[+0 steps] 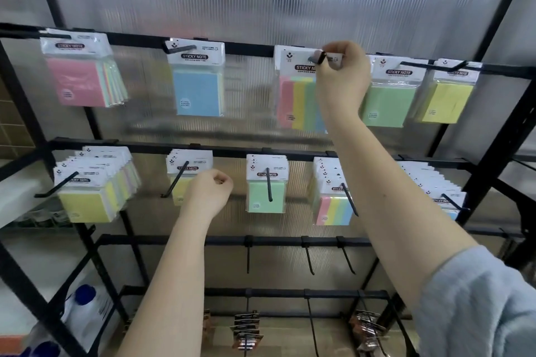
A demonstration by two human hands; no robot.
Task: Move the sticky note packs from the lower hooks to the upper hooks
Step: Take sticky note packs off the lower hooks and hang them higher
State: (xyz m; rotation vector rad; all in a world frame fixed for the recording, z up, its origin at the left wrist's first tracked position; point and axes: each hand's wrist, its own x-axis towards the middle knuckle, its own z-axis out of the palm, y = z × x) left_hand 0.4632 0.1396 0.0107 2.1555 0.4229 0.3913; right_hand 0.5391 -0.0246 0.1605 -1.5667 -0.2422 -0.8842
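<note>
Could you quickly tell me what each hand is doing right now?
Left hand: loosely curled, holding nothing.
Right hand: pinching the multicolour pack's header at the upper hook.

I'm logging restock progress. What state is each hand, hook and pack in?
Right hand: pinching the striped pack's header at the upper hook tip.
Striped pack: hanging on the upper hook.
Left hand: loosely curled, holding nothing.
Lower yellow pack: on its hook.
Third-row hooks: bare.
</note>
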